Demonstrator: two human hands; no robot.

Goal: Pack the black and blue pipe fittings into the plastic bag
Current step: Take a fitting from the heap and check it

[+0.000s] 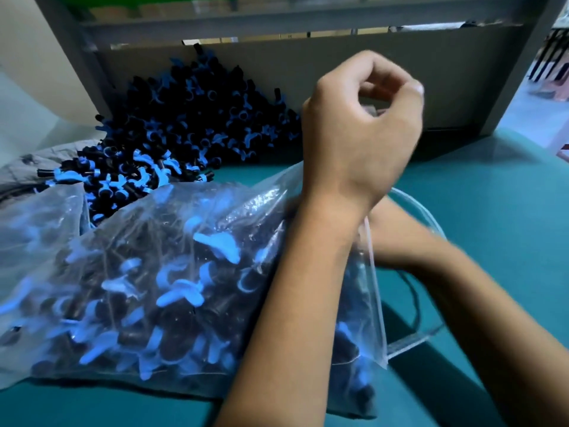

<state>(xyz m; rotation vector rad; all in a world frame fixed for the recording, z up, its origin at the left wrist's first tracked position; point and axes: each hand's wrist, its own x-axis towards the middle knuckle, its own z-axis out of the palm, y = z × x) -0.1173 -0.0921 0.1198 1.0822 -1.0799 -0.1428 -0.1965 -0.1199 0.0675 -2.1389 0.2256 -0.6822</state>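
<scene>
Bag (129, 272) lies on its side on the green table (480, 192), packed with black and blue fittings (181, 291), mouth toward my arms. Loose heap of fittings (184, 124) sits behind it, against the grey board (308, 57). My left hand (363, 131) is raised over the bag's mouth, fingers curled; whether it pinches the plastic, I cannot tell. My right forearm crosses under the left wrist; that hand is hidden. Black cable (414, 300) runs beside the bag.
</scene>
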